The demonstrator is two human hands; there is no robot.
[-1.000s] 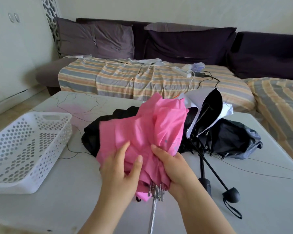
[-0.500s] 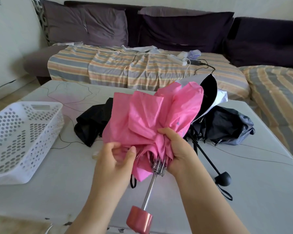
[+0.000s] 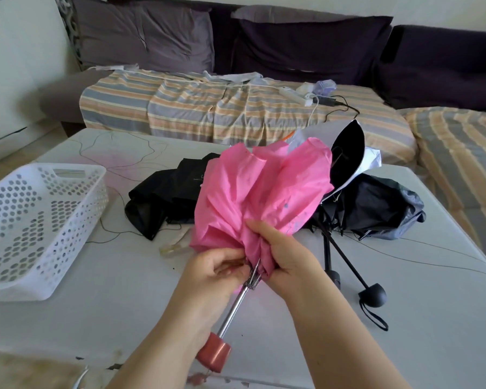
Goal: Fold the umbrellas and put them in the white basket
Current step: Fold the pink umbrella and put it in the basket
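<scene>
Grey table (image 3: 96, 304), crumpled pink umbrella (image 3: 258, 192) (glossy fabric)

This is a home, a living room. A big dark sofa (image 3: 306, 46) with soft cushions (image 3: 143, 32) and a striped sheet (image 3: 208, 108) sits behind the bench (image 3: 124, 276). A power strip (image 3: 295, 96) lies on the sofa.

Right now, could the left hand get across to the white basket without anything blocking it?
Probably yes, once it lets go. The left hand is busy pinching the pink umbrella near its ribs, but only bare table lies between it and the white basket, with its open top facing up.
</scene>
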